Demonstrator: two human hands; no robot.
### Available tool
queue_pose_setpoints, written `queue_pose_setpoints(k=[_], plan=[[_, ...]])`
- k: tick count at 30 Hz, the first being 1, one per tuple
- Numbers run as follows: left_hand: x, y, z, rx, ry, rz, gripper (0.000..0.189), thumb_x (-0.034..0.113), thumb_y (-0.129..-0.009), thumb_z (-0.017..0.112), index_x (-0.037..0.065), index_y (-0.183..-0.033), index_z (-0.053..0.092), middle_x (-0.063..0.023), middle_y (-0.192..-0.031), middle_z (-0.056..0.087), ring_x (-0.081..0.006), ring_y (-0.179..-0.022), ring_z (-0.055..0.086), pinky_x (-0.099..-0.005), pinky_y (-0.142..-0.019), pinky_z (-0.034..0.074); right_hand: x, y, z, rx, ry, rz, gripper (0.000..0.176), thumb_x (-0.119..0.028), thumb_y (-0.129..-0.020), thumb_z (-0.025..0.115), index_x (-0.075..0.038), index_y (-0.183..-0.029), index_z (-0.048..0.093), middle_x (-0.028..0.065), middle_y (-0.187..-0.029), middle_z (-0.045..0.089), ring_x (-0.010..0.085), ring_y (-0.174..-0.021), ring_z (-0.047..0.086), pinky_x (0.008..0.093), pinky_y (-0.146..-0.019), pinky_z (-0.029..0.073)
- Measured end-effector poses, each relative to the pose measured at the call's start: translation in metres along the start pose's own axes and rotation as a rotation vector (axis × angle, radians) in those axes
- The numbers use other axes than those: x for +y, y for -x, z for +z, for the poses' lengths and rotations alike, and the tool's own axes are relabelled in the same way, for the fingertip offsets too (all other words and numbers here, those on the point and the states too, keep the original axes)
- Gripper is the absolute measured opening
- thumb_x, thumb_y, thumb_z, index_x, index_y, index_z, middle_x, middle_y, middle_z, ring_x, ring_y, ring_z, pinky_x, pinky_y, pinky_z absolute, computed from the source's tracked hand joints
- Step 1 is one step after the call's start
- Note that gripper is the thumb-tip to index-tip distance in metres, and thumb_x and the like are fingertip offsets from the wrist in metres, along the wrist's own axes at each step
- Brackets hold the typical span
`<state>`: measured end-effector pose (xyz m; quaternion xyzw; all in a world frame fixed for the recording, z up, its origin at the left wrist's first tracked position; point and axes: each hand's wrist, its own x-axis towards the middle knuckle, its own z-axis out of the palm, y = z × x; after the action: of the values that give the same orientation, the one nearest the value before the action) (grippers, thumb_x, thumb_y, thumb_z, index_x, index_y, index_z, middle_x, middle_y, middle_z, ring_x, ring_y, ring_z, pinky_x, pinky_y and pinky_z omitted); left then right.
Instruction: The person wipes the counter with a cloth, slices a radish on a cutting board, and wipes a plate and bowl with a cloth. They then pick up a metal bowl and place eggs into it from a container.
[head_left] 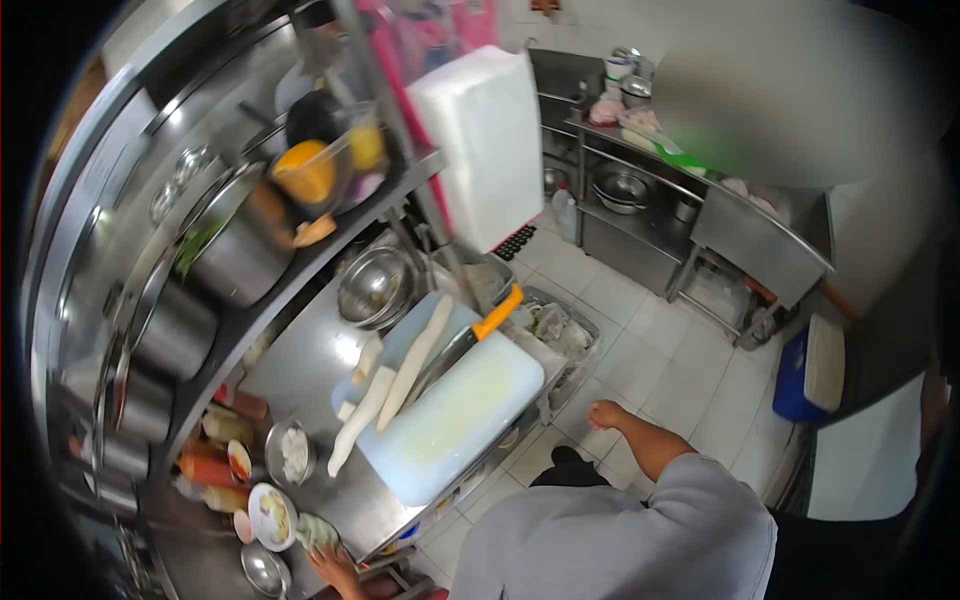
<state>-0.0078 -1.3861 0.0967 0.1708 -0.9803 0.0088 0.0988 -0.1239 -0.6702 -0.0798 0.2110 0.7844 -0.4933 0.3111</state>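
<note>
At the lower left, my left hand (335,568) lies at the table's edge. Its fingers are stretched out and touch a crumpled pale green cloth (318,530). Beside the cloth stand a white bowl of chopped pale food (272,517) and a small metal bowl (265,570). My right hand (604,415) hangs over the floor, loosely curled, with nothing visible in it. A pale cutting board (455,420) lies on the steel table, with a knife with an orange handle (497,312) and long white peeled roots (362,420) by its far side.
Nested metal bowls (377,285) stand behind the board, near a metal bowl of white pieces (292,452) and sauce bottles (205,468). A shelf above holds large pots (240,235). Across the tiled floor (670,345) are a steel counter (640,250) and a blue cooler (808,368).
</note>
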Motion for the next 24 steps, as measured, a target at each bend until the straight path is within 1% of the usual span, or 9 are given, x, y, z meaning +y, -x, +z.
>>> queue_pose_setpoints(k=[1, 4, 7, 9, 11, 13, 15, 18, 24], plan=[[0.006, 0.007, 0.006, 0.160, -0.045, 0.148, 0.036, 0.018, -0.083, 0.060, -0.001, -0.113, 0.058, -0.0254, -0.122, 0.055, -0.0455, -0.120, 0.046, -0.0557, -0.101, 0.035, -0.004, -0.001, 0.001, 0.038, -0.093, -0.046, 0.025, -0.030, -0.092, 0.054, -0.010, -0.100, 0.066, 0.0036, -0.080, 0.068, 0.0129, -0.065, 0.065, 0.0300, -0.054, 0.051], [0.018, 0.015, 0.041, 0.155, -0.124, 0.176, 0.041, 0.017, -0.084, 0.060, -0.002, -0.120, 0.055, -0.0294, -0.124, 0.051, -0.0453, -0.116, 0.048, -0.0554, -0.099, 0.036, 0.005, -0.005, 0.001, -0.086, -0.031, -0.045, 0.026, -0.029, -0.092, 0.054, -0.010, -0.104, 0.066, 0.0036, -0.081, 0.069, 0.0140, -0.066, 0.065, 0.0301, -0.055, 0.052], [0.068, 0.060, 0.059, 0.119, 0.207, -0.075, 0.044, 0.014, -0.085, 0.062, -0.002, -0.125, 0.053, -0.0312, -0.131, 0.046, -0.0427, -0.116, 0.049, -0.0523, -0.099, 0.038, 0.043, -0.017, 0.005, -0.070, 0.011, 0.087, 0.025, -0.027, -0.092, 0.056, -0.009, -0.105, 0.066, 0.0038, -0.082, 0.069, 0.0153, -0.066, 0.065, 0.0308, -0.055, 0.052], [0.103, 0.076, 0.069, 0.257, 0.289, 0.165, 0.045, 0.010, -0.086, 0.063, 0.002, -0.129, 0.052, -0.0321, -0.135, 0.042, -0.0394, -0.115, 0.050, -0.0500, -0.096, 0.041, 0.079, -0.026, 0.003, -0.131, 0.059, 0.183, 0.022, -0.026, -0.091, 0.057, -0.009, -0.101, 0.067, 0.0046, -0.079, 0.068, 0.0164, -0.063, 0.064, 0.0326, -0.053, 0.051], [0.139, 0.089, 0.062, 0.316, 0.269, 0.323, 0.044, 0.009, -0.086, 0.062, 0.004, -0.129, 0.053, -0.0319, -0.136, 0.042, -0.0372, -0.113, 0.052, -0.0493, -0.094, 0.043, 0.177, -0.078, 0.017, -0.086, -0.015, 0.315, 0.022, -0.025, -0.091, 0.058, -0.007, -0.094, 0.068, 0.0068, -0.075, 0.068, 0.0171, -0.059, 0.063, 0.0339, -0.052, 0.051], [0.173, 0.107, 0.064, 0.381, 0.255, 0.490, 0.043, 0.009, -0.087, 0.062, 0.006, -0.129, 0.054, -0.0317, -0.137, 0.042, -0.0350, -0.111, 0.054, -0.0486, -0.091, 0.044, 0.183, -0.084, 0.011, -0.221, 0.254, 0.171, 0.022, -0.025, -0.090, 0.058, -0.006, -0.092, 0.068, 0.0078, -0.074, 0.068, 0.0175, -0.058, 0.063, 0.0336, -0.051, 0.051], [0.196, 0.124, 0.071, 0.093, 0.337, 0.286, 0.039, 0.016, -0.089, 0.059, 0.006, -0.126, 0.056, -0.0265, -0.133, 0.049, -0.0339, -0.104, 0.059, -0.0507, -0.084, 0.046, 0.165, -0.072, 0.000, -0.347, 0.504, 0.027, 0.022, -0.024, -0.089, 0.058, -0.004, -0.090, 0.068, 0.0088, -0.072, 0.068, 0.0180, -0.057, 0.062, 0.0333, -0.051, 0.050], [0.148, 0.157, 0.159, 0.091, 0.193, 0.342, 0.042, 0.010, -0.079, 0.067, 0.005, -0.121, 0.059, -0.0262, -0.137, 0.046, -0.0446, -0.115, 0.051, -0.0542, -0.096, 0.043, 0.085, -0.053, -0.017, -0.114, 0.081, 0.308, 0.023, -0.024, -0.089, 0.057, -0.004, -0.092, 0.067, 0.0082, -0.077, 0.069, 0.0174, -0.059, 0.063, 0.0325, -0.051, 0.051], [0.144, 0.148, 0.114, -0.320, 0.370, 0.012, 0.042, 0.010, -0.080, 0.067, 0.004, -0.121, 0.059, -0.0249, -0.134, 0.049, -0.0416, -0.112, 0.054, -0.0516, -0.093, 0.045, 0.053, -0.107, -0.014, -0.048, -0.111, 0.123, 0.025, -0.024, -0.088, 0.056, -0.007, -0.103, 0.065, 0.0046, -0.087, 0.070, 0.0153, -0.067, 0.066, 0.0328, -0.056, 0.053]])
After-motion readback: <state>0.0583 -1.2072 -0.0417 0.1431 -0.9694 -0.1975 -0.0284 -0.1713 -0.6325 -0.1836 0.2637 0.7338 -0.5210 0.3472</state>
